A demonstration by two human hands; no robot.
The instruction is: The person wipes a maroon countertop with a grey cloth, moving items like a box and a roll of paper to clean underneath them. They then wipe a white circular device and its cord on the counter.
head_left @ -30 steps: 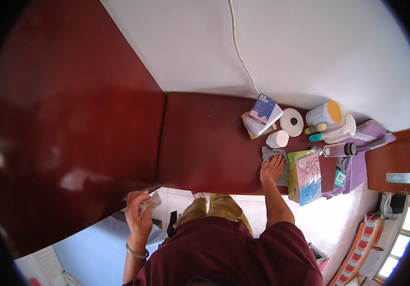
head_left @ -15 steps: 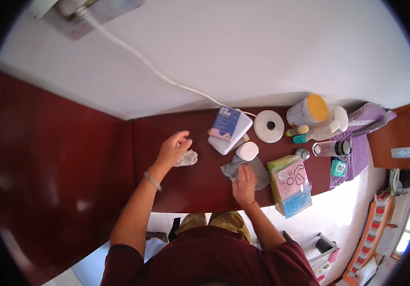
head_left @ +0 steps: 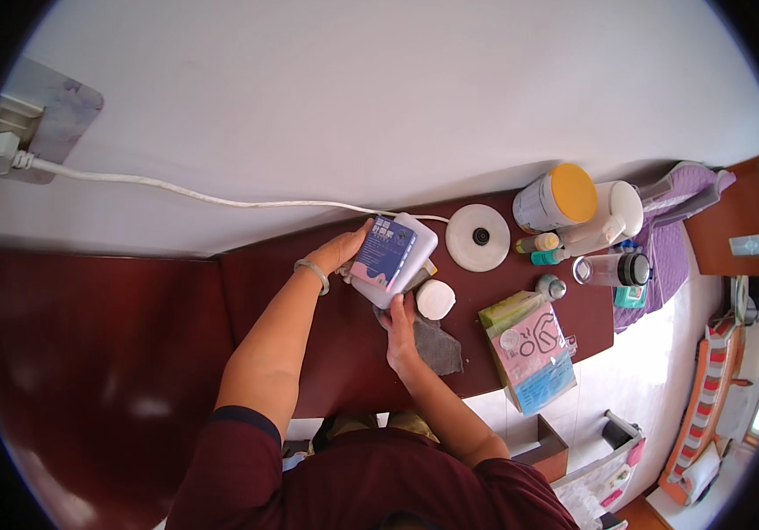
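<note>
My left hand (head_left: pixel 344 252) is closed on the left edge of a white case (head_left: pixel 420 238) with rounded corners, its fingers mostly hidden. On top of this case lies a flat blue and pink box (head_left: pixel 385 254). My right hand (head_left: pixel 400 334) grips the case's near edge, thumb and fingers against it. Beneath and beside that hand spreads a grey cloth (head_left: pixel 439 348). A small white round-cornered container (head_left: pixel 436 300) stands just right of the case. Little of the whitish crumpled cloth shows beside my left hand.
A white pot lid (head_left: pixel 477 238) with a black knob lies behind. Farther right are a yellow-lidded can (head_left: pixel 556 196), a white jug (head_left: pixel 618 212), small bottles (head_left: pixel 538 243), a clear cup (head_left: pixel 609 269) and a pink-blue package (head_left: pixel 534 349). A white cable (head_left: pixel 220 198) runs along the wall.
My left hand has moved from the whitish cloth to the white case and box. My right hand has left the grey cloth's top for the case's near edge. The view has shifted.
</note>
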